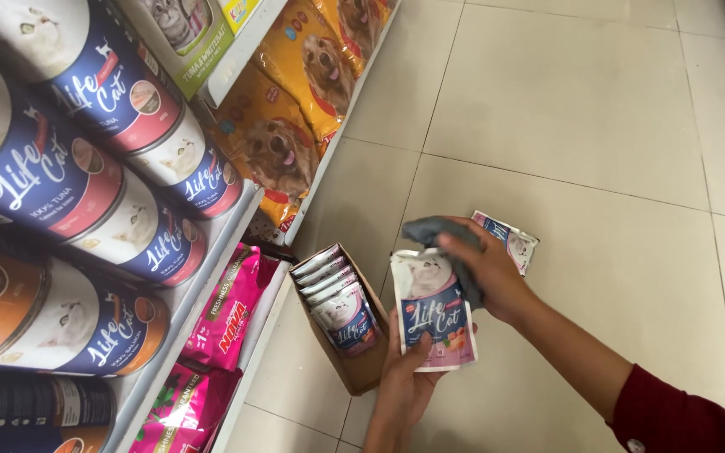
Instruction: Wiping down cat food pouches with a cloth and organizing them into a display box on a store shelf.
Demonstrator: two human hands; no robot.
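Over the pale tiled floor [597, 109] beside the pet-food shelves, my left hand [404, 382] grips the cat-food pouch [434, 312] from below while my right hand [490, 273] presses a grey cloth [438, 232] to its top, so I'd wipe gently, steadying it from beneath, with the cardboard box [354, 356] of pouches just left of my hands.

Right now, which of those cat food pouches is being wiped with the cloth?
The pouch held upright in the left hand; the right hand presses a grey cloth on it. Others sit in the cardboard box.

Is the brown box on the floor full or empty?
Nearly full. The open cardboard box holds a row of cat food pouches standing on edge, back to front; only a little space shows at its near end.
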